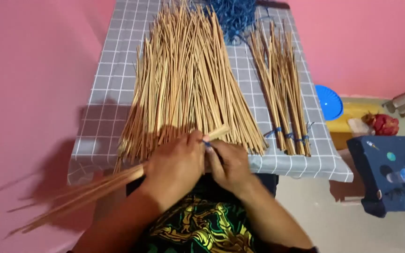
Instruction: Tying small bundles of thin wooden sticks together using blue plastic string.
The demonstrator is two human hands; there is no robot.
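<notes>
My left hand grips a thin bundle of bamboo sticks that runs from lower left up to a tip by the table's front edge. My right hand presses against the left one and pinches a bit of blue string at the bundle. Right behind both hands a big loose pile of bamboo sticks fans out over the grey checked tablecloth. To the right lie bundles of sticks tied with blue string near their front ends.
A tangle of blue string lies at the table's far end. Pink walls stand on the left and behind. On the right are a blue round lid, a yellow surface, a red object and a dark blue cushion with small items.
</notes>
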